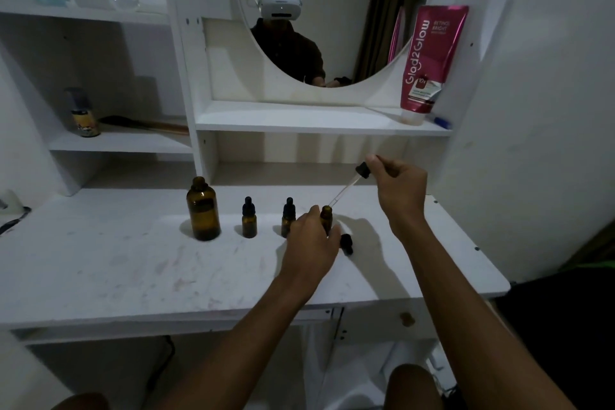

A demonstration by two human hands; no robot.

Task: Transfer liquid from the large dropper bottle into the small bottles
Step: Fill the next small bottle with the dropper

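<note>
- The white table (pixel 100 276) carries a row of four amber bottles.
- The large dropper bottle (pixel 203 210) stands at the left end of the row, upright and with its mouth uncovered.
- The left hand (pixel 311 243) has its fingers curled round the open small bottle (pixel 326 215) and steadies it on the table.
- The right hand (pixel 399 190) pinches the top of the dropper (pixel 346 188), which slants down to the left.
- The dropper's glass tip sits at the open bottle's mouth; whether liquid is in the glass I cannot tell.
- Two other small bottles (pixel 249 220) stand capped between the large one and the left hand; whether they are filled is not visible.
- A loose cap (pixel 346 243) lies just right of the left hand.
- Judged from this, one bottle is mid-fill and has yet to be capped.
</note>
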